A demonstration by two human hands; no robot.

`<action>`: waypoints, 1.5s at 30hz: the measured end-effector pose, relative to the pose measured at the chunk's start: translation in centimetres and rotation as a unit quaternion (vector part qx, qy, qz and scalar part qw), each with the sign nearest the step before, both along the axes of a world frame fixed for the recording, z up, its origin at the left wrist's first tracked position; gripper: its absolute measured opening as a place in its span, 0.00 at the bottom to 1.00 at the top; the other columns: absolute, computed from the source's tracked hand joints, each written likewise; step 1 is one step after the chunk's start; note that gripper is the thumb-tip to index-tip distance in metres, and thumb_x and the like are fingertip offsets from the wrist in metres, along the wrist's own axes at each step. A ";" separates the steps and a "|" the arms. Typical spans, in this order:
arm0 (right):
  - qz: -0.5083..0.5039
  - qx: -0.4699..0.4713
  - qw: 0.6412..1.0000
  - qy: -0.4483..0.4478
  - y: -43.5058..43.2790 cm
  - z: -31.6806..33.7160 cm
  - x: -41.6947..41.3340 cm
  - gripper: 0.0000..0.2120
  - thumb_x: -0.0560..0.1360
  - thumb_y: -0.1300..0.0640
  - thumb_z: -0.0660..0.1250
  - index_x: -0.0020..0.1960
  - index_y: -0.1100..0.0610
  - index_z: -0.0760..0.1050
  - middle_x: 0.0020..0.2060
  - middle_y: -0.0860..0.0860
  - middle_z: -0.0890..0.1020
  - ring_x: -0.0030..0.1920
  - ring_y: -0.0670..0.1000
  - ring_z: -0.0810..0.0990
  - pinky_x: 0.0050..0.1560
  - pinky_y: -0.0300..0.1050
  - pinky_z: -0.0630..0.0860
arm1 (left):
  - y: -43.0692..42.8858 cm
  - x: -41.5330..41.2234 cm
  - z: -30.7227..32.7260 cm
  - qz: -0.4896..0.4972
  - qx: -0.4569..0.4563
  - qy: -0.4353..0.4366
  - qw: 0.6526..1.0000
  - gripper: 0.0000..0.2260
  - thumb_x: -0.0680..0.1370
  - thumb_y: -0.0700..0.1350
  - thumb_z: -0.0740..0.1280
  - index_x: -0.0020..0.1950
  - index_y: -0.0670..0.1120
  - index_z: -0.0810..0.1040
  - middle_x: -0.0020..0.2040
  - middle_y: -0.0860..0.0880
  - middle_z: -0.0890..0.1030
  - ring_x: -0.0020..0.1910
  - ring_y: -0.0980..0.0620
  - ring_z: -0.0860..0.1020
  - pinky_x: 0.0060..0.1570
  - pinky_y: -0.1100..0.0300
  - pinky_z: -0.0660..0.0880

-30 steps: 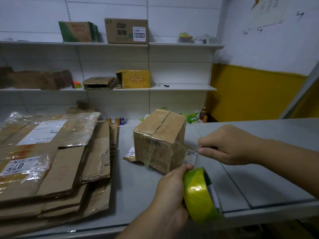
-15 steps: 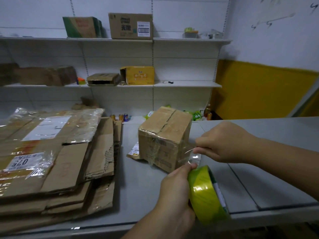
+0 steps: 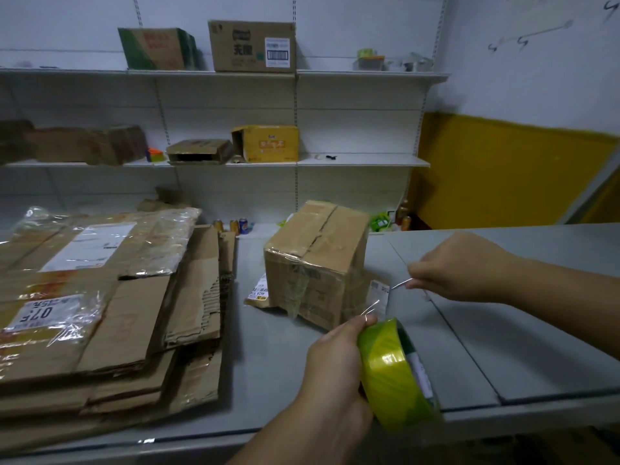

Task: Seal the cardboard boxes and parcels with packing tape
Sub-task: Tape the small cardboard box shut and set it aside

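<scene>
Grip: left hand (image 3: 335,360) curls round the tape roll (image 3: 392,374); right hand (image 3: 463,266) pinches the end of the strip (image 3: 382,297), stretched between both. The box (image 3: 315,263) stands on the table (image 3: 268,364), just beyond and left of the strip. The left hand looks nearer.
</scene>
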State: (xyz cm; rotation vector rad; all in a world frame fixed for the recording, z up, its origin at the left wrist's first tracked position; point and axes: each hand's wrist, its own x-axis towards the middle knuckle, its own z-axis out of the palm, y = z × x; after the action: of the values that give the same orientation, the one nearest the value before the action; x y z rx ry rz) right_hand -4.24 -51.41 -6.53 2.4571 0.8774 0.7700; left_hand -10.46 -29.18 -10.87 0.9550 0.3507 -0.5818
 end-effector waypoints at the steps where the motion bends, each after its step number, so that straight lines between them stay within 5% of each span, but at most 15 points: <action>1: 0.001 0.027 1.000 -0.001 -0.5 0.1 -0.3 0.27 0.82 0.40 0.41 0.32 0.50 0.67 0.22 0.45 0.61 0.19 0.48 0.58 0.22 0.36 0.49 | 0.1 0.0 0.0 0.000 -0.002 0.003 1.000 0.08 0.72 0.43 0.72 0.48 0.41 0.83 0.47 0.35 0.82 0.44 0.36 0.81 0.45 0.41 0.79; 5: 0.055 0.112 0.992 0.003 1.0 1.6 -1.7 0.25 0.82 0.42 0.47 0.32 0.51 0.69 0.21 0.46 0.68 0.19 0.48 0.65 0.26 0.35 0.50 | -0.2 0.0 0.0 -0.005 0.002 0.005 1.000 0.07 0.72 0.44 0.73 0.47 0.43 0.84 0.47 0.36 0.83 0.44 0.36 0.81 0.45 0.40 0.79; 11: 0.099 0.023 0.995 -0.003 5.4 0.7 -1.1 0.18 0.77 0.43 0.56 0.33 0.51 0.71 0.22 0.48 0.71 0.19 0.51 0.69 0.22 0.38 0.57 | -0.3 -0.2 0.6 0.003 -0.001 -0.002 1.000 0.07 0.72 0.43 0.72 0.47 0.42 0.83 0.41 0.38 0.81 0.34 0.41 0.80 0.38 0.49 0.78; 17: 0.075 -0.006 0.997 -0.026 5.6 -0.7 -0.4 0.20 0.75 0.43 0.54 0.32 0.53 0.72 0.19 0.50 0.70 0.17 0.53 0.68 0.23 0.37 0.56 | -0.1 -0.4 0.7 0.002 -0.007 -0.006 1.000 0.04 0.72 0.42 0.72 0.45 0.43 0.82 0.48 0.35 0.82 0.41 0.38 0.80 0.48 0.41 0.77; 33: 0.084 -0.028 0.996 -0.028 4.8 -1.3 0.6 0.17 0.75 0.44 0.55 0.35 0.54 0.70 0.20 0.49 0.69 0.16 0.51 0.65 0.25 0.36 0.53 | 0.1 0.2 0.8 0.004 -0.002 -0.018 1.000 0.08 0.73 0.41 0.71 0.50 0.40 0.82 0.49 0.35 0.82 0.41 0.39 0.80 0.43 0.48 0.78; 40: 0.098 -0.023 0.995 -0.028 4.3 -1.3 0.7 0.17 0.76 0.44 0.54 0.35 0.54 0.70 0.20 0.49 0.69 0.16 0.50 0.65 0.24 0.36 0.53 | 0.3 0.0 1.3 -0.001 -0.003 -0.015 1.000 0.08 0.73 0.40 0.70 0.51 0.40 0.80 0.42 0.38 0.80 0.35 0.42 0.79 0.37 0.53 0.77; 45: 0.000 -0.060 0.998 0.002 2.4 -1.0 0.9 0.25 0.81 0.42 0.47 0.38 0.54 0.73 0.22 0.47 0.68 0.19 0.50 0.63 0.23 0.36 0.49 | 0.7 -0.8 1.2 -0.014 0.012 -0.008 1.000 0.06 0.71 0.39 0.71 0.45 0.38 0.82 0.44 0.35 0.81 0.38 0.40 0.79 0.42 0.48 0.78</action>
State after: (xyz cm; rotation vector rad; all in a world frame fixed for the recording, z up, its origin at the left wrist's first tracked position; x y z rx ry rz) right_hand -3.34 -48.99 -7.57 2.3538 0.8970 0.6926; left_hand -11.23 -28.51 -9.65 0.9896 0.3307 -0.5966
